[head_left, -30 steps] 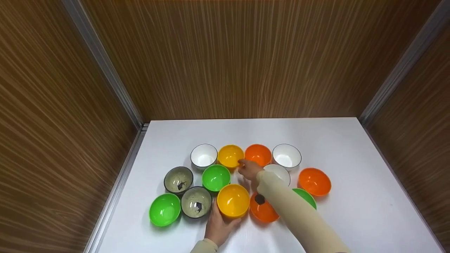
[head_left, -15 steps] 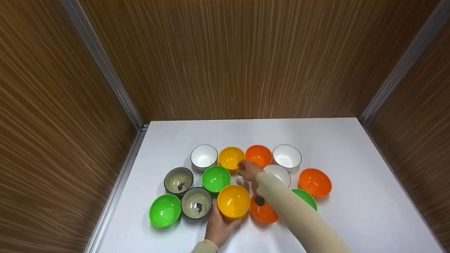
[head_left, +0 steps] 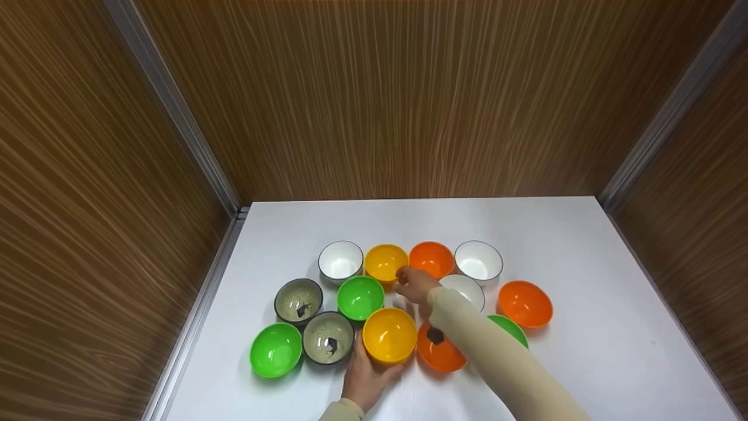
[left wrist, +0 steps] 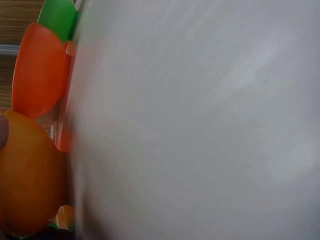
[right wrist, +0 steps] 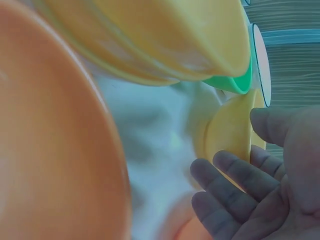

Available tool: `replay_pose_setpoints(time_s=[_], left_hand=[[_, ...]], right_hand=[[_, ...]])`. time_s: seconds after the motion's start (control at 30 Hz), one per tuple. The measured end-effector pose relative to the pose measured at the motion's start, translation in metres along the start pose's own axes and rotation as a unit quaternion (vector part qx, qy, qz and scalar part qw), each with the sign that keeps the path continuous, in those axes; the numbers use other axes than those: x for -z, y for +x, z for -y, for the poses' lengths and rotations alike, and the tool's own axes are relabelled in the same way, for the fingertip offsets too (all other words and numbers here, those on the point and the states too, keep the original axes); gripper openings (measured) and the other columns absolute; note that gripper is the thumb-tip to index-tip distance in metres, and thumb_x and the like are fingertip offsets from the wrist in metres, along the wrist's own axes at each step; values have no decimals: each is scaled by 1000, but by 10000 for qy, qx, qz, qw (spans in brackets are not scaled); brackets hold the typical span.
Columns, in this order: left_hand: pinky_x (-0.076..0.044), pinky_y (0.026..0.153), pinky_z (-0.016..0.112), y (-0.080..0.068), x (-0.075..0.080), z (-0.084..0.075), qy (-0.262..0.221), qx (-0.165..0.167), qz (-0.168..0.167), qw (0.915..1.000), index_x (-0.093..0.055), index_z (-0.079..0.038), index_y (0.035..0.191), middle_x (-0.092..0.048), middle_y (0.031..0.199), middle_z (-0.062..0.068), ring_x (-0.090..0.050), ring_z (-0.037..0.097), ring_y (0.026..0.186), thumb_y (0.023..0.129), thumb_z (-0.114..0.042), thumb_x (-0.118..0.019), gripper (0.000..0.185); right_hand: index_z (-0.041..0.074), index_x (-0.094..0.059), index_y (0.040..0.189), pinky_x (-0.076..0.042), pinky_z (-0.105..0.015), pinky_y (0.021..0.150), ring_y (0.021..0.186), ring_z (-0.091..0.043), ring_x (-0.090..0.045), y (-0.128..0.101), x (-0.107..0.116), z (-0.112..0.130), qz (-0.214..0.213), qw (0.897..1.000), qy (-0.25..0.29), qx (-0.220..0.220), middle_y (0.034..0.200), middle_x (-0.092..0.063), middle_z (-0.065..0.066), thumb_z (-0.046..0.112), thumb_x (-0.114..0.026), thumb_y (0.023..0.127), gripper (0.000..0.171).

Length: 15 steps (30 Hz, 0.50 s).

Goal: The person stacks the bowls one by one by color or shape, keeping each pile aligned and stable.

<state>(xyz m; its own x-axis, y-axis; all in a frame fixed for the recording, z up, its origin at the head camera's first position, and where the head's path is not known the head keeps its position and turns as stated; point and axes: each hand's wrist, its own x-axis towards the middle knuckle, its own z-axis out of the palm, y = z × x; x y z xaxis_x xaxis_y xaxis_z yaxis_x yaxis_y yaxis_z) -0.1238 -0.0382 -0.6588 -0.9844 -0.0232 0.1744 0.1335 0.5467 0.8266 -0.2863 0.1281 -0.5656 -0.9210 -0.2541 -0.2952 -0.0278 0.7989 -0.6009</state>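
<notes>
Trouble could start low in the middle of the frame, where the left hand (head_left: 369, 379) holds the front yellow bowl (head_left: 390, 336): a hard push left may bump the front gray bowl (head_left: 328, 338). Next, the right sleeve (head_left: 498, 354) could dip and tip the front orange bowl (head_left: 442, 358). Farther back, the right hand (head_left: 417, 285) has thumb and fingers apart by the back yellow bowl (head_left: 385, 263); a nudge could knock it into the back orange bowl (head_left: 431, 259), as those 2 sit close.

The left hand (head_left: 368, 379) I'm guiding sits low near centre, thumb (head_left: 391, 371) spread from the fingers (head_left: 360, 346) in a cupping hold. My right arm (head_left: 502, 351) stretches diagonally farther forward; the right hand's (head_left: 418, 285) fingers bend slightly.
</notes>
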Motion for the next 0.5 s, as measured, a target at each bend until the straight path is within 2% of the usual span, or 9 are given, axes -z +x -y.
replay_pose_setpoints(time_s=[0.17,0.27,0.5], left_hand=[[-31,111,49,0,1,-1,14,88,33,10000,-20,2,147,-35,147,25,-39,36,132,67,-52,-82,114],[-31,111,49,0,0,-1,21,100,65,9999,-20,1,147,-35,147,24,-39,36,133,67,-53,-81,114],[-32,111,49,0,-1,0,108,3,-30,9999,-20,2,147,-36,146,25,-40,36,132,67,-53,-81,115]], right_hand=[[16,-53,130,-48,-43,96,106,-22,-57,-3,1,1,-72,9999,134,-71,122,-61,-2,38,-59,95,42],[16,-54,127,-49,-43,96,105,-23,-58,-4,3,2,-246,9995,207,38,119,-62,-3,39,-58,95,40],[15,-62,114,-54,-39,85,93,-20,-60,-7,11,3,-979,9941,264,390,102,-66,-1,44,-54,96,35]])
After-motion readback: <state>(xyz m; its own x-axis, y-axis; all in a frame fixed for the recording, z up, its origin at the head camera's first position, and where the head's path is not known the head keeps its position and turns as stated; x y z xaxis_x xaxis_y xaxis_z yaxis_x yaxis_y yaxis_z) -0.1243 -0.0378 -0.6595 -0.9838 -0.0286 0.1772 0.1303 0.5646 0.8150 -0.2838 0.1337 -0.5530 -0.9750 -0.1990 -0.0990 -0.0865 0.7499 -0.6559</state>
